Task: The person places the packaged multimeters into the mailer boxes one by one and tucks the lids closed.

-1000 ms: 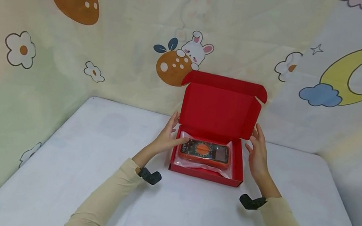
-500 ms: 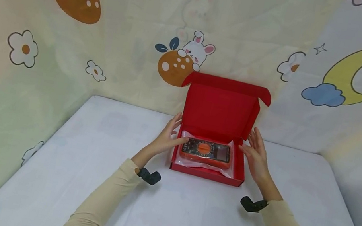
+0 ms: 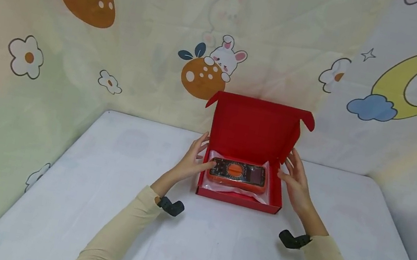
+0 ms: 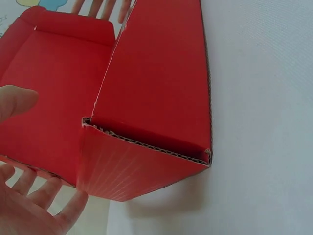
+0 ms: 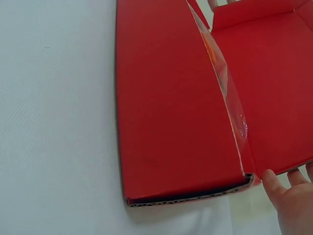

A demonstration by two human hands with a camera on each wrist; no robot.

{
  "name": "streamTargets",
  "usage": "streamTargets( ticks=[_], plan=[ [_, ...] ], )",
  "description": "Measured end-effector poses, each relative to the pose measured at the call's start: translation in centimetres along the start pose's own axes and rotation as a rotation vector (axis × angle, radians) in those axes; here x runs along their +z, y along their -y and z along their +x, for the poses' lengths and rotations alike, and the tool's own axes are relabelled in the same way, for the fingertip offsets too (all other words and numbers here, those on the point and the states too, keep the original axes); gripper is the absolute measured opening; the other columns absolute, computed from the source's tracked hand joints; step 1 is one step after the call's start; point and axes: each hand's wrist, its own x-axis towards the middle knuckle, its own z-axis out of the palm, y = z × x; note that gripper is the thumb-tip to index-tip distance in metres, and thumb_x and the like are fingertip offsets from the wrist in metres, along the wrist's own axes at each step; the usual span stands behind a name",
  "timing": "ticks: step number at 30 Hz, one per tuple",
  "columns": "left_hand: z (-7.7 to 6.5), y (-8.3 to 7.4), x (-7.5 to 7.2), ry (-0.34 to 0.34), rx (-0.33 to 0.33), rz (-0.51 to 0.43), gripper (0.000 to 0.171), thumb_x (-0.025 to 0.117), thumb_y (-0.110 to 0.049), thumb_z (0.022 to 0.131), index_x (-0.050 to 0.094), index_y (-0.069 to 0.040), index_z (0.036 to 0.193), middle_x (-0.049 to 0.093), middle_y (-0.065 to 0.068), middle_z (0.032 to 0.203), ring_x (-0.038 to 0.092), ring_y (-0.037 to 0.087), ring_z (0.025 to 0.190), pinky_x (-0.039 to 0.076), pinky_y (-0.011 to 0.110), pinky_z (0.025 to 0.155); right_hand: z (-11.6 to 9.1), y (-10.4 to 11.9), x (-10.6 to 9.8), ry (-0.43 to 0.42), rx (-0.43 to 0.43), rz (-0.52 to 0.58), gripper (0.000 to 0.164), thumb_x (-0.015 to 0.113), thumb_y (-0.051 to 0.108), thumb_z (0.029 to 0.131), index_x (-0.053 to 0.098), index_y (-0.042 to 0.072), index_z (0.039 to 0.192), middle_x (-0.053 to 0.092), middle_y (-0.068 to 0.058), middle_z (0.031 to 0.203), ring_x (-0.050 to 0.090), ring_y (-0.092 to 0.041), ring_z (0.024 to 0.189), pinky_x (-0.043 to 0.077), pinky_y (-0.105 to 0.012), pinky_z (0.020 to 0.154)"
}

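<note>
A red cardboard box [image 3: 238, 200] sits on the table with its lid [image 3: 254, 129] raised and leaning forward. Inside lies an orange-and-black digital multimeter [image 3: 237, 172] on clear plastic wrap [image 3: 216, 187], its dial and screen facing up. My left hand [image 3: 187, 163] is at the box's left side, fingers against the lid's edge and thumb reaching over the near left corner of the multimeter. On the right, my right hand [image 3: 296, 187] has its fingertips at the lid's right edge, thumb by the side wall. In the left wrist view, spread fingers [image 4: 44, 193] touch the lid's side.
The white table [image 3: 212, 251] extends in front and to both sides of the box. Close behind the lid hangs a cartoon-printed cloth [image 3: 152, 45]. Each wrist wears a black camera, the left camera [image 3: 171, 206] and the right camera [image 3: 293, 240].
The lid has tipped forward, its top edge coming lower. My right hand has moved in against the lid's edge, while the left hand has barely shifted. The multimeter stays in place.
</note>
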Motion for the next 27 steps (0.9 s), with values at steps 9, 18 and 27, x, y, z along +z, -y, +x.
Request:
streamTargets(
  ticks=[9,18,27],
  plan=[
    [-0.2,0.3,0.2,0.031,-0.015,-0.016,0.089,0.070,-0.017,0.086,0.016,-0.016,0.156,0.020,0.012,0.157,0.029,0.031,0.144,0.038,0.054,0.107,-0.9,-0.4,-0.3,-0.006,-0.046,0.027,0.064,0.043,-0.005,0.096,0.018,0.007,0.155,0.015,-0.020,0.159,0.022,-0.035,0.143,0.036,-0.023,0.109],
    [-0.8,0.7,0.4,0.031,-0.041,-0.020,0.086,0.069,-0.017,0.087,0.017,-0.014,0.155,0.020,0.013,0.157,0.028,0.032,0.144,0.038,0.054,0.107,-1.9,-1.0,-0.3,-0.013,-0.048,-0.002,0.063,0.048,-0.002,0.097,0.019,0.006,0.152,0.016,-0.020,0.159,0.024,-0.035,0.142,0.039,-0.019,0.105],
    [-1.1,0.8,0.5,0.035,-0.025,-0.027,0.085,0.069,-0.016,0.086,0.017,-0.012,0.154,0.020,0.014,0.156,0.026,0.033,0.145,0.037,0.053,0.109,-2.4,-1.0,-0.3,0.013,-0.027,-0.082,0.069,0.050,-0.004,0.094,0.015,0.003,0.152,0.014,-0.024,0.158,0.016,-0.041,0.144,0.037,-0.014,0.105]
  ],
)
